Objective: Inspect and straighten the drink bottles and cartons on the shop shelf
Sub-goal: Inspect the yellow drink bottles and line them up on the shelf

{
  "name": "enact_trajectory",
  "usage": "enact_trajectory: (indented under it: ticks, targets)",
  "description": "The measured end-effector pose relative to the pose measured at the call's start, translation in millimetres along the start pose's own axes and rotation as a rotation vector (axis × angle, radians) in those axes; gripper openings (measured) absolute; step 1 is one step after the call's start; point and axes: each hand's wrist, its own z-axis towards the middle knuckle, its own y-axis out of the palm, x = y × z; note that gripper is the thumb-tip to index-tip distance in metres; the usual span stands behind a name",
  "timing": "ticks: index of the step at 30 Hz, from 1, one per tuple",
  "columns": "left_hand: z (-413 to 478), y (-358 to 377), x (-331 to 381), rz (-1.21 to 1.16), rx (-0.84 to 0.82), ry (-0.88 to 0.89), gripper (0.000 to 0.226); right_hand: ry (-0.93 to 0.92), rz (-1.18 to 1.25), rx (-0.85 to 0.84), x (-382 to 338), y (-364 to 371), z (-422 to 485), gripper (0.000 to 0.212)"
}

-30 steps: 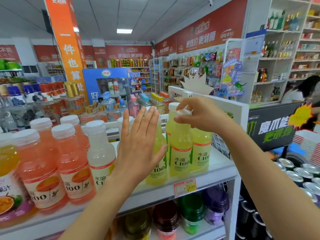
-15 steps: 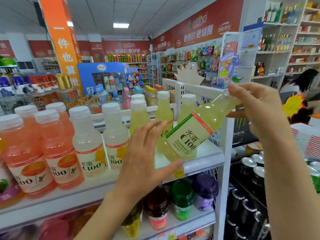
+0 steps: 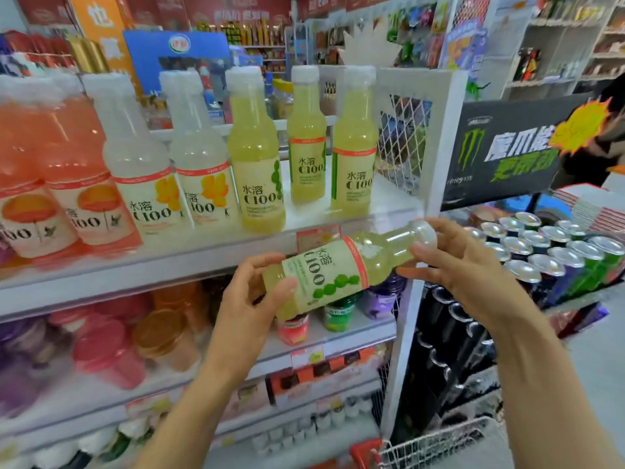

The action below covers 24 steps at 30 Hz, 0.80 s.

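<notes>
We take this for the inspecting step. Nearest to us, the left hand (image 3: 247, 306) grips the base end of a lime bottle (image 3: 331, 272), thumb across the front and fingers (image 3: 260, 260) curled over the top. The right hand (image 3: 473, 272) holds the neck end, its fingers (image 3: 419, 275) pinched round it just below the cap. The bottle is off the shelf, lying almost level in the air in front of the top shelf's front edge (image 3: 169, 265), label towards us and cap to the right.

Next, we judge, it has to be tipped upright and stood back on the shelf. The likely place is the bare patch to the right of the front lime bottle (image 3: 255, 164), ahead of the two lime bottles (image 3: 306, 140) (image 3: 353, 147) standing further back. The base must go down flat, with the label facing out in line with its neighbours and without knocking them. The pale bottles (image 3: 142, 170) and the pink bottles (image 3: 67, 170) further left seem upright, but we have not checked them.

Much is hard to read:
- The held bottle's cap is partly covered by the right fingers, and its base sits behind the left palm.
- The price tag (image 3: 318, 236) behind it is blurred.
- The pink bottles smear into one another.
- The tubs on the lower shelf (image 3: 162, 336) are too soft to name.
- We cannot tell what lies behind the mesh end panel (image 3: 402, 147).
- Beyond the cans (image 3: 541, 252) and the dark sign (image 3: 500, 154), a figure is cut off at the right edge.
</notes>
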Motion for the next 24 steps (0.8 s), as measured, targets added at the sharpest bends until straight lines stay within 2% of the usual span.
enact_trajectory:
  ticks: [2,7,10,12,14,17,20,22,24]
  targets:
    - [-12,-8,-6,0.013,0.012,-0.077,0.042,0.041,0.03,0.02,19,9,-13,0.035]
    - [-43,-33,-23,0.09,-0.163,-0.266,0.079,0.137,0.089,-0.005,62,22,-43,0.049]
    - [-56,-37,-26,0.152,-0.067,-0.26,0.06,0.189,0.071,-0.06,81,27,-59,0.064]
    - [-60,-38,-24,0.184,-0.004,-0.281,0.049,0.23,0.086,-0.115,89,31,-68,0.062]
    - [-60,-41,-24,0.247,0.022,-0.33,0.05,0.245,0.077,-0.109,94,38,-76,0.061]
    - [-63,-48,-24,0.271,-0.042,-0.428,0.064,0.214,0.063,-0.056,97,45,-82,0.052]
    - [-69,-50,-24,0.079,-0.105,-0.462,0.056,0.216,0.067,-0.087,97,43,-85,0.035]
    - [-71,-49,-20,-0.024,-0.077,-0.412,0.058,0.257,0.003,-0.158,102,39,-86,0.039]
    - [-71,-48,-16,0.073,-0.054,-0.285,0.061,0.276,-0.132,-0.254,107,38,-86,0.04]
